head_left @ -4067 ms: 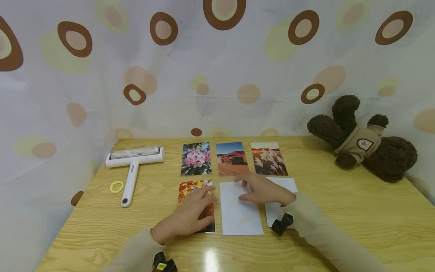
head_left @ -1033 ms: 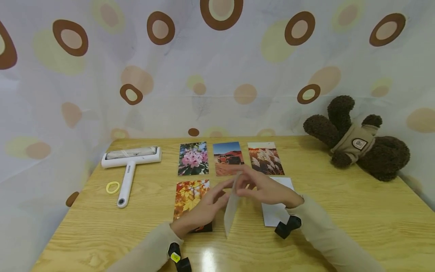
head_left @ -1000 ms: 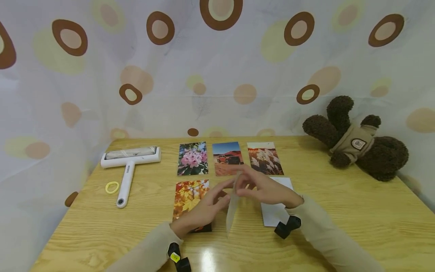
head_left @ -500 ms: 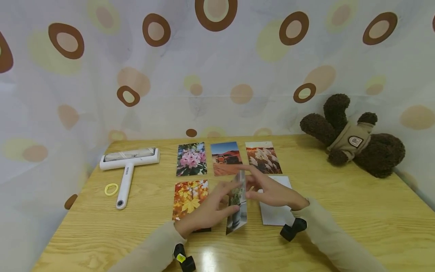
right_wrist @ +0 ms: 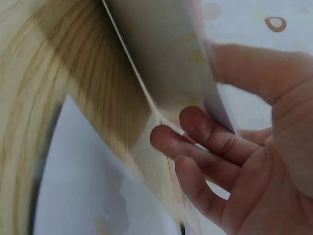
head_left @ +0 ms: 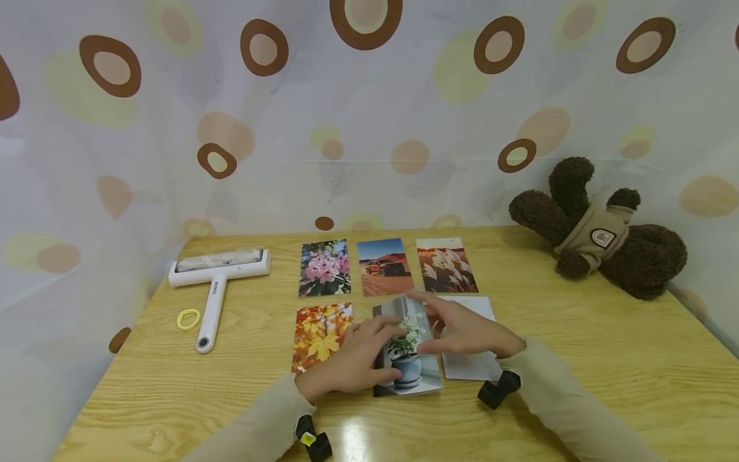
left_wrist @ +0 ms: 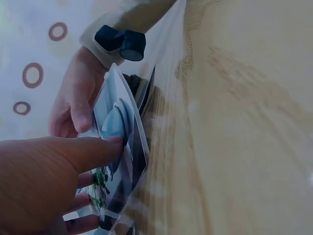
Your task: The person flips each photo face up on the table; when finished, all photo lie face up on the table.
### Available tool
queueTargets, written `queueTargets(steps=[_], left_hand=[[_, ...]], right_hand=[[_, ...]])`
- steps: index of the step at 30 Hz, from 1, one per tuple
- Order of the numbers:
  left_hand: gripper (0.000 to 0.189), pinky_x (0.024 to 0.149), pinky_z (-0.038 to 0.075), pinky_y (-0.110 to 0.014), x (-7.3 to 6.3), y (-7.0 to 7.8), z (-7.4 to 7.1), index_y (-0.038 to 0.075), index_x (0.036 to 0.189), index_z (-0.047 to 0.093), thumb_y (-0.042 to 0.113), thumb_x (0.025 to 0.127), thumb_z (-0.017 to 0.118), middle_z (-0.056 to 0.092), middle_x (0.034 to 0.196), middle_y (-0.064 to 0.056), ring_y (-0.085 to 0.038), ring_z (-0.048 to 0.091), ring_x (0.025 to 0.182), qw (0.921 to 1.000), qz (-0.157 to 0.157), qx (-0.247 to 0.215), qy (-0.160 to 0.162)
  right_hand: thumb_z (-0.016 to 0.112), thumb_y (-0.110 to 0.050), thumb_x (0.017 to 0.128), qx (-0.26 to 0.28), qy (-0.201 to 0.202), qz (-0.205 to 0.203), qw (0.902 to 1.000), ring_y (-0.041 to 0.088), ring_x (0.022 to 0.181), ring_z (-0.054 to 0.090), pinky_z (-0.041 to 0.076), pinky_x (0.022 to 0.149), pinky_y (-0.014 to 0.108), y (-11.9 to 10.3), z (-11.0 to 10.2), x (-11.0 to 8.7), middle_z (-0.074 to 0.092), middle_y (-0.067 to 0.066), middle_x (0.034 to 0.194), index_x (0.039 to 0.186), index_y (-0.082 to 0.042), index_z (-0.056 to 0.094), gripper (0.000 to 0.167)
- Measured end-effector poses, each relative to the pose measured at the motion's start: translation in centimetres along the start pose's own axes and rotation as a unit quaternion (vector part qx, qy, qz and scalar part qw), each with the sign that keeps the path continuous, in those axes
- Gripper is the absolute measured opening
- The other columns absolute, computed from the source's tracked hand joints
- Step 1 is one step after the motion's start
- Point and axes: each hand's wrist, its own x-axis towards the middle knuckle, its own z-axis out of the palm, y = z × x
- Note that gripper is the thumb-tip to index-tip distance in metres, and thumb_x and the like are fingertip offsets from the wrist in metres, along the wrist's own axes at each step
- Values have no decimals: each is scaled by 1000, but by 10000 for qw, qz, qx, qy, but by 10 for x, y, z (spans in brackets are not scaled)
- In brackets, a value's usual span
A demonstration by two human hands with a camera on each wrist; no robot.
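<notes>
A photo card of a potted plant with white flowers [head_left: 411,369] stands slightly tilted in the front row's middle, picture upward, right side raised off the table. My left hand [head_left: 360,356] lies over its left part, thumb and spread fingers touching the picture. My right hand [head_left: 467,327] holds the raised right edge; in the right wrist view its thumb [right_wrist: 254,68] meets that edge and curled fingers sit by the pale back. Left of it lies an autumn-leaf photo [head_left: 320,333], partly under the left hand. A white face-down card [head_left: 470,366] lies beneath the right hand.
Behind are photos of pink flowers [head_left: 324,268], an orange pickup truck [head_left: 385,266] and reeds [head_left: 447,265]. A white lint roller [head_left: 213,301] and yellow band [head_left: 188,319] lie left. A brown plush toy [head_left: 597,228] lies at the back right on the wooden table [head_left: 577,359].
The middle front card, at first white side up, was lifted on edge between both hands and turned over. Its plant picture now faces up, and it has tipped down toward the table.
</notes>
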Motion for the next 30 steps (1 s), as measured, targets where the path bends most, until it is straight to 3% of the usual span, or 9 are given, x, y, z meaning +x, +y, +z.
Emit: queueTargets(steps=[9,14,23,30], left_hand=[[49,106,22,-58,-5,-5,0,12,133,53,31,90,68,32,155,-9,-28,33,139,9977,201,648,11],[45,106,23,-59,-7,-6,0,12,128,57,33,90,68,35,154,-8,-28,36,138,9965,196,804,73],[48,111,24,-54,-8,-9,0,18,132,58,38,90,67,37,154,-2,-22,36,139,9939,-116,1098,37],[47,111,26,-56,-10,-11,-1,16,133,57,35,90,67,38,153,-5,-24,36,140,9947,-46,1023,28]], right_hand=[[78,-23,82,-648,26,151,9978,1,59,45,42,56,21,3,4,6,53,-2,72,146,6,27,87],[78,-24,81,-819,-38,175,9965,0,56,45,41,54,21,2,5,9,54,-4,69,145,10,27,89],[79,-25,80,-1099,-164,395,9930,0,52,44,40,53,19,1,8,16,51,-8,63,147,6,29,89],[77,-29,82,-1411,-375,566,9877,1,49,44,40,52,20,-1,8,18,52,-8,59,146,3,32,84]])
